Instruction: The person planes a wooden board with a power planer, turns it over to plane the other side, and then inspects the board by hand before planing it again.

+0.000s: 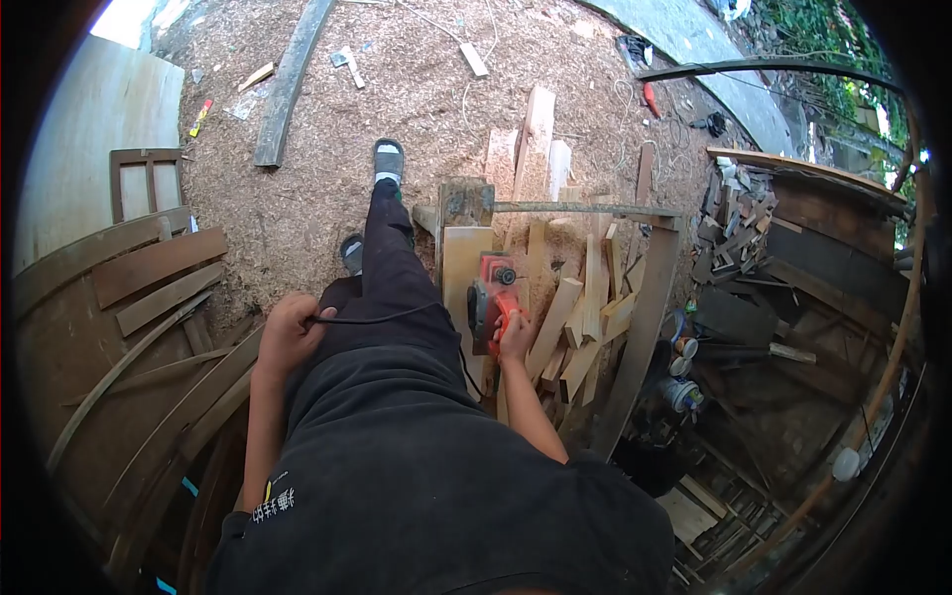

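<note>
My right hand (515,338) is wrapped round the rear handle of a red electric planer (492,268) with a black knob on top. The planer rests on a pale wooden board (459,260), which lies lengthwise on a wooden bench frame (466,201). Off to the left, by my hip, my left hand (291,329) is closed on a black power cord (382,319). The cord runs across my lap toward the planer, and part of it is hidden by my shirt.
Cut wood pieces (580,337) are heaped inside the frame, right of the planer. Wood shavings (327,119) cover the ground. A long plank (293,84) lies ahead. Brown boards (159,266) lean at the left; offcuts (734,213) pile up at the right.
</note>
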Tool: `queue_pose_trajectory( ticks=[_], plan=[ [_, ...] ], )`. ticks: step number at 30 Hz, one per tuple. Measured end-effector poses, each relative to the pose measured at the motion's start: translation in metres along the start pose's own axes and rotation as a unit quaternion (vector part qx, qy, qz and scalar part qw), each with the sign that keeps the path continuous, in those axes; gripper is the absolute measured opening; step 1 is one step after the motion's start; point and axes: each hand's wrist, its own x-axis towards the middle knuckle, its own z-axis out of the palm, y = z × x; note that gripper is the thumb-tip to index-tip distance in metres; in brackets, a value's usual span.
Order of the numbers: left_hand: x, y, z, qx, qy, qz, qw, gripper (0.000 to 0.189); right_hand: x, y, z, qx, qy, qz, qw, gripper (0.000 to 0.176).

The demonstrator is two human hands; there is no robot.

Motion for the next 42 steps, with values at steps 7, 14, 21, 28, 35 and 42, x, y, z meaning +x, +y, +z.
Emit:
queue_pose_trajectory(
  ticks=[7,14,21,28,35,42],
  plan=[
    [0.001,0.004,0.020,0.012,-0.028,0.001,1.000,0.040,-0.013,0.029,-0.007,0.001,-0.004,0.019,1.000,0.036],
    [-0.003,0.009,0.026,0.031,-0.029,0.000,0.999,0.042,0.004,0.041,0.004,0.049,-0.013,0.005,0.999,0.037],
    [0.005,0.014,0.028,0.046,-0.017,-0.011,0.999,0.041,0.025,0.037,0.013,0.038,0.002,-0.042,0.998,0.036],
    [0.015,0.018,0.027,0.059,-0.012,-0.024,0.998,0.036,0.058,0.027,0.035,0.038,0.020,-0.075,0.996,0.039],
    [0.014,0.009,0.030,0.071,-0.022,-0.034,0.997,0.030,0.094,0.015,0.052,0.003,0.047,-0.123,0.991,0.040],
    [0.004,0.006,0.029,0.091,-0.023,-0.034,0.995,0.027,0.141,-0.019,0.081,-0.045,0.064,-0.168,0.983,0.042]
  ],
)
